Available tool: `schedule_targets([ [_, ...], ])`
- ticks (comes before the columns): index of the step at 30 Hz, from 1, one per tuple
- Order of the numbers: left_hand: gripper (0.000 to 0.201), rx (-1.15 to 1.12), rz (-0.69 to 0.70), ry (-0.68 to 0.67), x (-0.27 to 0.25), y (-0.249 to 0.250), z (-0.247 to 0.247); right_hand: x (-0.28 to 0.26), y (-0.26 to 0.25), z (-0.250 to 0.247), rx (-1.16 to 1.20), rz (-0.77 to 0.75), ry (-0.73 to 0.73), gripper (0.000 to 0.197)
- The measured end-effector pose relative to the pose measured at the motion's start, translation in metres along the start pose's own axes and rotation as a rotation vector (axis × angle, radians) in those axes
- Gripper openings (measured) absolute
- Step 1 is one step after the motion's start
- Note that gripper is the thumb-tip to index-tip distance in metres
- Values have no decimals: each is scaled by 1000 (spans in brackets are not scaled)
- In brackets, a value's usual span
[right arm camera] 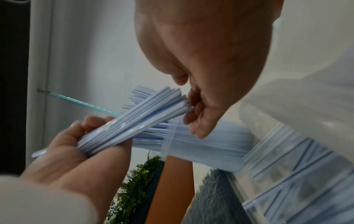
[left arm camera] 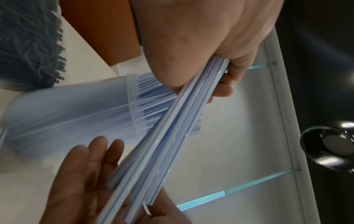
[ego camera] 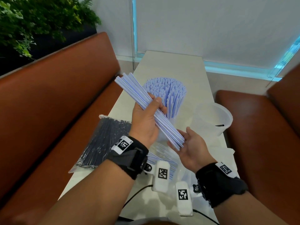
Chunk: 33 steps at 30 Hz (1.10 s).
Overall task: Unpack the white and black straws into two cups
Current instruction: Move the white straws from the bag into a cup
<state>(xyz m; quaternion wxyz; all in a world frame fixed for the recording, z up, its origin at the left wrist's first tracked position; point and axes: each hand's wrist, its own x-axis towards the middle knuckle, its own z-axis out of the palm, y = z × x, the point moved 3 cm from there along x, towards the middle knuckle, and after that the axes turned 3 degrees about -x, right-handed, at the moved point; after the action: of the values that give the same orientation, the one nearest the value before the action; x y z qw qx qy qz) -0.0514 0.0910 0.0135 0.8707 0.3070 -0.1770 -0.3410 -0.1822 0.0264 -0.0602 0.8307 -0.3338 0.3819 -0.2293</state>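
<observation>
My left hand (ego camera: 154, 109) grips a bundle of white, blue-striped straws (ego camera: 146, 108) around its middle, slanting up to the far left above the table. My right hand (ego camera: 186, 141) is open, with its palm against the bundle's near ends. Behind them a clear cup (ego camera: 170, 118) is packed with white straws (ego camera: 165, 91). To its right stands a second clear cup (ego camera: 212, 117) with one dark piece inside. A sealed bag of black straws (ego camera: 103, 143) lies left of my left wrist. In the left wrist view the bundle (left arm camera: 172, 136) crosses in front of the full cup (left arm camera: 76, 113).
An open clear bag holding more white straws (ego camera: 164, 157) lies on the narrow white table (ego camera: 172, 62) under my hands. Brown benches (ego camera: 56, 95) flank the table on both sides. A plant (ego camera: 32, 21) stands at the far left, and a cable (ego camera: 138, 192) trails near the front edge.
</observation>
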Motion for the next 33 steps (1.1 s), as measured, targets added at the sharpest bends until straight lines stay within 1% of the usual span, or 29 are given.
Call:
schedule_targets([
  [2,20,8,-3,12,1,0,-1,-2,-1,4,-112,9,-44,58],
  [3,20,26,-6,9,1,0,-1,-4,-2,7,-236,-6,-44,54],
  [4,19,44,-5,5,0,0,0,-6,-4,9,-377,-59,-22,47],
  [5,20,55,-3,3,0,0,0,-8,-7,10,-518,-169,13,37],
  [6,20,61,-2,6,0,1,0,-11,-14,11,-634,-325,26,29],
  [7,20,67,-4,12,0,2,0,-15,-18,13,-730,-467,-29,21],
  [8,21,76,-8,21,0,2,0,-18,-19,17,-835,-547,-136,20],
  [9,21,89,-14,28,-2,2,0,-18,-16,20,-957,-565,-230,27],
  [10,22,101,-20,32,-4,1,0,-17,-12,22,-1090,-552,-257,28],
  [12,20,114,-34,19,-6,2,1,-10,-10,23,-1288,-561,-121,20],
  [13,18,117,-38,4,-5,6,1,-6,-10,21,-1341,-580,-49,24],
  [14,16,118,-35,-8,-3,11,1,-4,-10,20,-1375,-586,-5,28],
  [16,15,134,-30,-24,1,20,3,0,-7,19,-1433,-596,20,31],
  [18,10,234,-3,-63,4,27,8,3,-6,20,-1474,-603,-5,29],
  [20,14,375,64,-108,8,37,14,5,-10,21,-1537,-590,-76,26],
  [21,19,435,107,-130,12,44,17,8,-14,19,-1572,-593,-106,31],
  [22,23,477,152,-146,17,53,20,9,-19,17,-1591,-608,-121,39],
  [23,25,494,194,-151,23,62,23,11,-26,13,-1601,-630,-112,46],
  [24,23,489,232,-146,29,70,25,12,-32,10,-1611,-664,-81,49],
  [27,14,447,307,-119,44,83,33,20,-46,9,-1652,-732,37,42],
  [29,15,431,325,-95,50,83,36,28,-48,12,-1698,-712,97,35],
  [31,16,420,339,-65,54,81,39,37,-48,14,-1746,-658,104,28],
  [33,18,417,354,-24,58,79,40,44,-47,16,-1723,-629,66,20],
])
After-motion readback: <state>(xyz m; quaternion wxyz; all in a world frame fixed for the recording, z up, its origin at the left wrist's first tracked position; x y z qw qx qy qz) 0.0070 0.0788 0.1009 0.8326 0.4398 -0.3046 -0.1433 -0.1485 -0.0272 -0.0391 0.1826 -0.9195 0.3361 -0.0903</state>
